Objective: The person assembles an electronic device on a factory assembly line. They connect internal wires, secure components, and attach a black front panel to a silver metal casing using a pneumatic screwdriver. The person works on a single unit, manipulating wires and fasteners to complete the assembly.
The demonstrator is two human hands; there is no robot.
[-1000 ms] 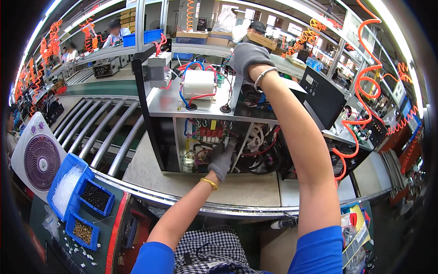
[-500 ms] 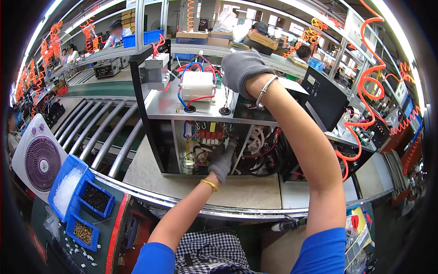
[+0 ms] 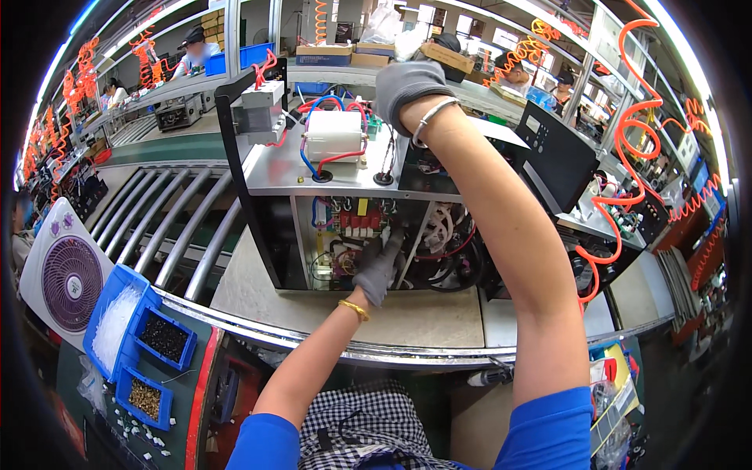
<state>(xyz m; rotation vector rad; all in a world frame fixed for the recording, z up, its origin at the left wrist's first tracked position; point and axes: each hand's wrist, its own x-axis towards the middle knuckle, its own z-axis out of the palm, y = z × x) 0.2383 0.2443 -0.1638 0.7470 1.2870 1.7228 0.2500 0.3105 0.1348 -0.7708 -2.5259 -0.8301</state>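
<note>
An open machine chassis [image 3: 270,168] with black side panels and a bare metal shelf stands on the bench before me. On its shelf sits a white cylinder [image 3: 334,136] wrapped by red and blue wires. My left hand [image 3: 377,270], in a grey glove, reaches into the lower compartment beside a circuit board [image 3: 356,223]; its fingers look pinched, on what I cannot make out. Above the shelf's back part, my gloved right hand [image 3: 411,84] is curled closed, its fingertips hidden. Thin dark wires [image 3: 389,153] rise from a shelf hole toward it.
Metal rollers [image 3: 184,231] run to the left. Blue bins [image 3: 160,338] of small parts and a purple-white fan [image 3: 72,282] are at the lower left. A black panel [image 3: 548,160] stands at the right, near a coiled orange hose [image 3: 627,145]. Other people work beyond.
My right hand has lifted higher and slightly left above the shelf. The left hand stays in the lower compartment. The whole view has shifted slightly.
</note>
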